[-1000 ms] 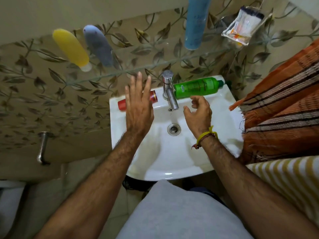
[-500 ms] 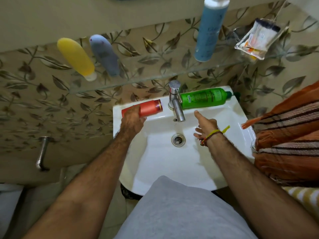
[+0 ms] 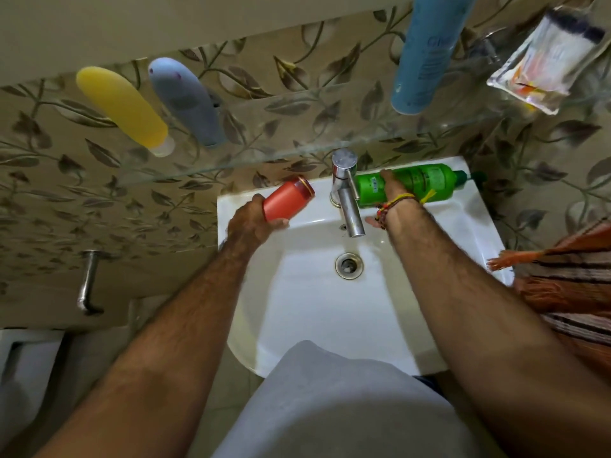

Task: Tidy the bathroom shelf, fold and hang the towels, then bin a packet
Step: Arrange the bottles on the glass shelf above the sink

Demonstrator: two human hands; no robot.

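Note:
My left hand grips a red bottle and holds it tilted just above the back left rim of the white sink. My right hand wraps round a green bottle that lies on its side along the sink's back rim, right of the tap. Above, the glass shelf carries a yellow bottle, a grey-blue bottle, a tall blue bottle and a clear plastic packet at its right end. Orange striped towels hang at the right.
A chrome wall pipe sticks out low on the left wall. A white toilet edge shows at the bottom left. The sink drain lies below the tap. Leaf-patterned tiles cover the wall behind.
My left hand came down, took the red bottle and lifted it off the rim at a tilt. My right hand reached forward and closed round the green bottle.

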